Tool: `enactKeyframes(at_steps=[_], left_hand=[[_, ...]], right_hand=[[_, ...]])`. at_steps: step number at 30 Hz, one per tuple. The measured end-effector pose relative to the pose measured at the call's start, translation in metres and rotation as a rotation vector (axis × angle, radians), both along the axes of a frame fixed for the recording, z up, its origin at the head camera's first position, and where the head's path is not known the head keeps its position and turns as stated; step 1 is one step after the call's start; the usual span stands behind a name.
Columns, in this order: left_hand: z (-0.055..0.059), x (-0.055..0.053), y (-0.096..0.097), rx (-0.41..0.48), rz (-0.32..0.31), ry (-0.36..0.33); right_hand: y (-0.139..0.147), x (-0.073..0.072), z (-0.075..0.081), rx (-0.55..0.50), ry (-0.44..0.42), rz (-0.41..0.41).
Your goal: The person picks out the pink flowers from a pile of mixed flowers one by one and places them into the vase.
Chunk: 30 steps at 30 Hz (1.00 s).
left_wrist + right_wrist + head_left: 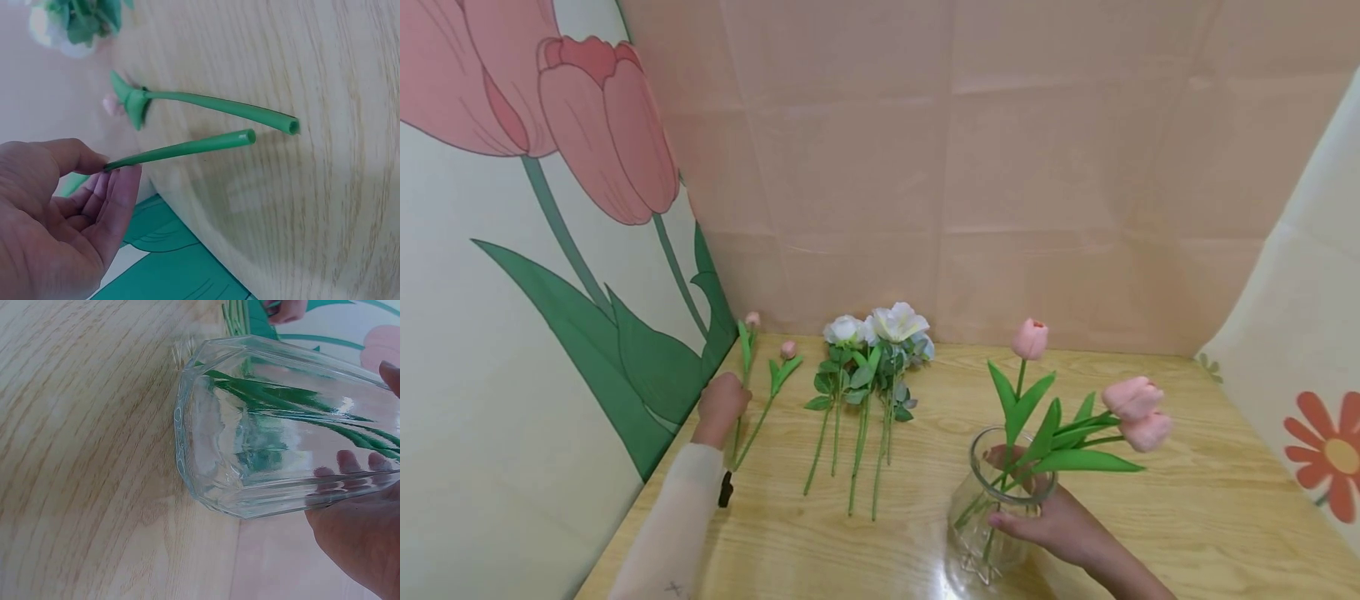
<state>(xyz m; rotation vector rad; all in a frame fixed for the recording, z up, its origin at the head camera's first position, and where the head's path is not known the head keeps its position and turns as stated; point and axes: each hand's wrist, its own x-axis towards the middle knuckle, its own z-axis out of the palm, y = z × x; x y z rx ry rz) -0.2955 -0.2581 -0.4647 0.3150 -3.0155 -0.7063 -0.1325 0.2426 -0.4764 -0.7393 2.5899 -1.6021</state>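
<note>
My left hand [724, 407] pinches the green stem of a pink tulip [752, 320] between thumb and fingers. In the left wrist view the hollow cut end of that stem [206, 144] points away from the hand [75, 206]. Beside it lies another pink tulip [787, 350] on the table. At the right, my right hand [1060, 525] grips a clear glass vase [977, 533] round its upper side, thumb near the rim. Several pink tulips [1030, 340] stand in the vase, some leaning right. Their stems [275, 397] show through the glass in the right wrist view.
White flowers [895, 323] with green stems lie in a bunch at the table's back middle. A pink cloth backdrop [940, 167] rises behind the wooden table [820, 550]. Printed panels stand at the left [587, 350] and right [1315, 333].
</note>
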Motion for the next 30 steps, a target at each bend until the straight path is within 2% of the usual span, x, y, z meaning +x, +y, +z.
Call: enactKeyframes(at_steps=[6, 19, 30], left_hand=[[0.006, 0.005, 0.002, 0.031, -0.008, 0.053], [0.019, 0.012, 0.022, 0.065, -0.019, 0.162], [0.023, 0.022, 0.035, 0.1, 0.0, 0.172]], right_hand=[[0.001, 0.0, -0.002, 0.006, -0.013, -0.018], [0.002, -0.001, -0.002, 0.041, 0.003, -0.036], [0.002, 0.0, -0.001, 0.042, 0.002, -0.035]])
